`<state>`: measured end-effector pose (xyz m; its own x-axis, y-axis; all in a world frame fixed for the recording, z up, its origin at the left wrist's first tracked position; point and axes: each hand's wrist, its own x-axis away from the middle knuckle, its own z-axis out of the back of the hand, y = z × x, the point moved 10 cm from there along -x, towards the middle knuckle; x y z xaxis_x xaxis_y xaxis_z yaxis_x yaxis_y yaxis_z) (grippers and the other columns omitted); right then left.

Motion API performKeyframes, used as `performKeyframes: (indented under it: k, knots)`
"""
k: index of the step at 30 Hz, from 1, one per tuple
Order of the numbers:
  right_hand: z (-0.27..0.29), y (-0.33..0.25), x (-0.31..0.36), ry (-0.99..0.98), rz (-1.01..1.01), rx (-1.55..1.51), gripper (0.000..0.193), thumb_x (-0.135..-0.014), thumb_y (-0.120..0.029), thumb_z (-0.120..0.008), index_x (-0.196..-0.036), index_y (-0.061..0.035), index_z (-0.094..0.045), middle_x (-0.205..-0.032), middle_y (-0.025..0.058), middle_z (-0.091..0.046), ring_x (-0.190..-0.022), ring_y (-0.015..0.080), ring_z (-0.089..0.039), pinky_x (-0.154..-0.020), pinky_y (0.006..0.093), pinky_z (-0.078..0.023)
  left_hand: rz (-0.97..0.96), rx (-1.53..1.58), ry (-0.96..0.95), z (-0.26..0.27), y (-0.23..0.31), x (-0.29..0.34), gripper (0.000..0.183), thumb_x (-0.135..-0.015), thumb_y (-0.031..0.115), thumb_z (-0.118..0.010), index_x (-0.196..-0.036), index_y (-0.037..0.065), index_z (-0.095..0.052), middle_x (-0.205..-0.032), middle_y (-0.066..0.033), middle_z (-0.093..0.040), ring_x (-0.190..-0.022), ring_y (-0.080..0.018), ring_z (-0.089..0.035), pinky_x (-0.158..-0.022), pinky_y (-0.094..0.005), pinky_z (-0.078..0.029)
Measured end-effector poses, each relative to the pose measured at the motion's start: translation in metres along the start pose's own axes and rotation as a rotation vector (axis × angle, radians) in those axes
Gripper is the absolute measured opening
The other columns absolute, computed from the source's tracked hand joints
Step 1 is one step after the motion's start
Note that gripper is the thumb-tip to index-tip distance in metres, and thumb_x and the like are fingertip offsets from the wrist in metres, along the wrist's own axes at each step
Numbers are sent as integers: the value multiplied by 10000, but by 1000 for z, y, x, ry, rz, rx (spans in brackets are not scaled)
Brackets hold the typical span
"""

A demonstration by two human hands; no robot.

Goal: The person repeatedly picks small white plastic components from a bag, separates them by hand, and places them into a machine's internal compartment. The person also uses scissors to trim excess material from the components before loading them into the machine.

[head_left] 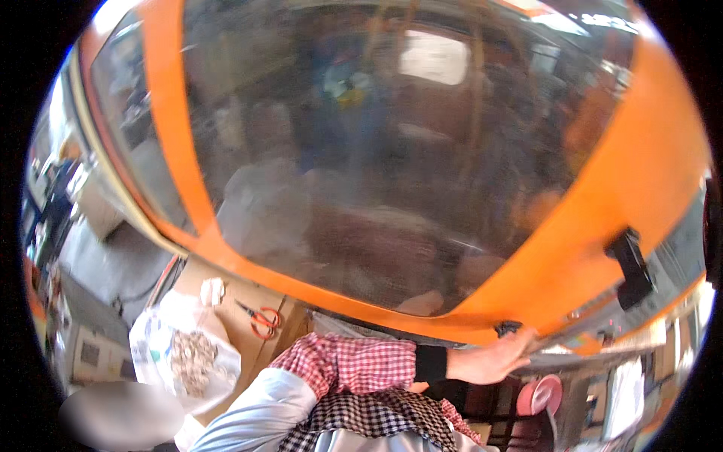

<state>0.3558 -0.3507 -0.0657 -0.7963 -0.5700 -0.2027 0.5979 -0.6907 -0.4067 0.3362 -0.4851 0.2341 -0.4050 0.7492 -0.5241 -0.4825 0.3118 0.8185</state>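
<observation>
My left arm, in a red-and-white checked sleeve with a black cuff, stretches across my body to the right. My left hand [486, 364] is at the lower right edge of a large orange-framed door [361, 305] with a see-through window. Its fingers are extended and look flat, close to a small black fitting [508, 328] on the frame; whether they touch it I cannot tell. Nothing shows in that hand. Of my right hand [419, 387] only a small patch of skin seems to show beneath the left forearm; its fingers are hidden.
On a cardboard-covered surface at lower left lie red-handled scissors [260, 322], a white crumpled item [212, 291] and an open clear bag [226, 331] of small beige pieces [194, 363]. A black handle [631, 269] juts out at right. A pink round object [544, 393] stands at lower right.
</observation>
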Motion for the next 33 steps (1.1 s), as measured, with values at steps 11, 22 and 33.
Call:
performKeyframes:
  k: [11,22,33]
  knots:
    - [-15,7,-8,-304,199,-100,174,-824,-165,-554,-952,-58,-604,-877,135,-620,-843,292,-603,-798,380,-460,-631,-382,290,-75,-36,-29,636,-920,372,-426,-1313,-96,-247,-1215,-314,-402,-1075,-421,-457,-861,-476,-401]
    - [-55,-162,-112,-406,388,-429,187,-799,-119,-601,-963,-30,-616,-943,153,-618,-903,316,-590,-792,374,-465,211,-251,392,116,40,191,262,-816,203,-588,-950,-19,-554,-915,-216,-569,-925,-365,-550,-735,-415,-446]
    - [-212,-421,-199,-326,655,-406,277,-793,-186,-631,-1018,-34,-574,-847,190,-619,-759,366,-598,-669,419,-472,1064,-259,1969,-3,73,661,176,-874,148,-557,-899,-21,-599,-712,-34,-600,-605,-92,-538,-542,-233,-446]
